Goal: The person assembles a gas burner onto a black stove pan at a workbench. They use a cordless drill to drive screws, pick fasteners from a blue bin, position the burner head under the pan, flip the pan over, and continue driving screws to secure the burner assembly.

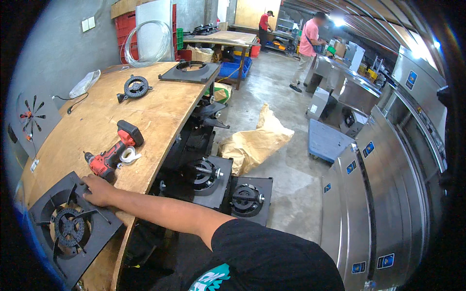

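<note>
My left hand rests with curled fingers on the top corner of a black square burner frame, gripping its edge. The frame lies at the near left end of a plywood table and holds a round black burner in its middle. Just beyond the hand lies a red and black cordless drill, with a white roll of tape next to it. My right hand is out of view.
Farther along the table are a loose burner ring, another black frame, a plastic bag and a coiled clear hose. Burner units and brown paper lie on the floor. Steel cabinets line the right. Two people work far off.
</note>
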A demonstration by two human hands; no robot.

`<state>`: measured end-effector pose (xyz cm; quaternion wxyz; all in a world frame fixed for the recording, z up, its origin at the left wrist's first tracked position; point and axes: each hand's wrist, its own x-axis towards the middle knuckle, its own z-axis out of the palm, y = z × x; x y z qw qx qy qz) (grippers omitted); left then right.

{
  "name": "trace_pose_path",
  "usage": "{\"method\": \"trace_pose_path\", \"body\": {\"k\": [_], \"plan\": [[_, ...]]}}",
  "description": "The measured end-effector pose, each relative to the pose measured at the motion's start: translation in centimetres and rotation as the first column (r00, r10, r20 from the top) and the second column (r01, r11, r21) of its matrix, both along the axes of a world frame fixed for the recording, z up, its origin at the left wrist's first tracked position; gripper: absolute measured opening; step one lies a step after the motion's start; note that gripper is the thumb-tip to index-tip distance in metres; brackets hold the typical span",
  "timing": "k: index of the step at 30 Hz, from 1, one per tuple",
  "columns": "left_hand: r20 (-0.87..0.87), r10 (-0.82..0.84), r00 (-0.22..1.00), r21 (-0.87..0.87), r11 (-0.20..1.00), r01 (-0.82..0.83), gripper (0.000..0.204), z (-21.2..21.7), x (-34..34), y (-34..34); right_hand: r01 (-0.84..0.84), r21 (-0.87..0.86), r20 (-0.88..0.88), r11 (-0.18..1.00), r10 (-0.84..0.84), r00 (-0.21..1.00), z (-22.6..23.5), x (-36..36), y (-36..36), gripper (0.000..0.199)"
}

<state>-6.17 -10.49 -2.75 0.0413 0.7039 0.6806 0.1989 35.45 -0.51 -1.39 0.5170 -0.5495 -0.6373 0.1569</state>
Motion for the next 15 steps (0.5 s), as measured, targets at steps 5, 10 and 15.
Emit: {"method": "trace_pose_path", "body": {"k": [5, 10, 15], "plan": [[0.002, 0.0, 1.0, 0.016, 1.0, 0.0, 0.064, -0.6, 0.1, 0.5, -0.008, -0.014, -0.013, 1.0, 0.008, 1.0, -0.3, 0.0, 0.0, 0.048], [-0.002, 0.047, 0.999, 0.04, 0.998, -0.046, 0.064, -0.2, 0.9, -0.9, 0.04, -0.049, 0.018, 0.998, -0.039, 0.999, 1.1, -0.2, -0.4, 0.05], [0.121, 0.15, 0.981, -0.101, 0.985, -0.138, 0.061, 0.1, 1.9, -2.6, -0.014, -0.247, 0.041, 0.969, 0.025, 0.999, 2.2, 0.3, -1.4, 0.039]]}}
